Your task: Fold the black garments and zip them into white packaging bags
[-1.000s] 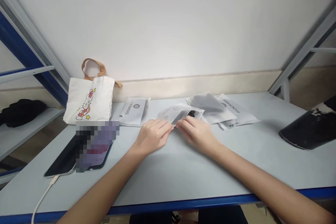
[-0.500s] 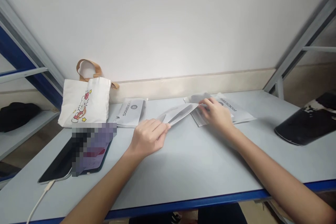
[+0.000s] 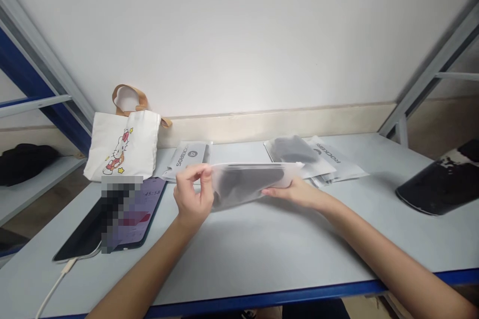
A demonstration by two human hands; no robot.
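Left fingers point(image 3: 206, 182) pinch frosted pouch point(image 3: 243, 187); right fingers point(image 3: 276, 192), partly hidden, hold it; dark contents point(image 3: 258, 178) hazy.

The pouch point(image 3: 245, 184) at the frame's centre is translucent plastic, frosted and lightly creased; the flat packets point(image 3: 294, 152) behind it look like similar plastic. The tote bag point(image 3: 123, 144) at left is matt cloth. The dark phone point(image 3: 84, 232), lower left, looks smooth and glossy. The tabletop point(image 3: 239, 259) appears smooth, the wall point(image 3: 239, 35) matt, the right-hand post point(image 3: 428, 71) painted metal.
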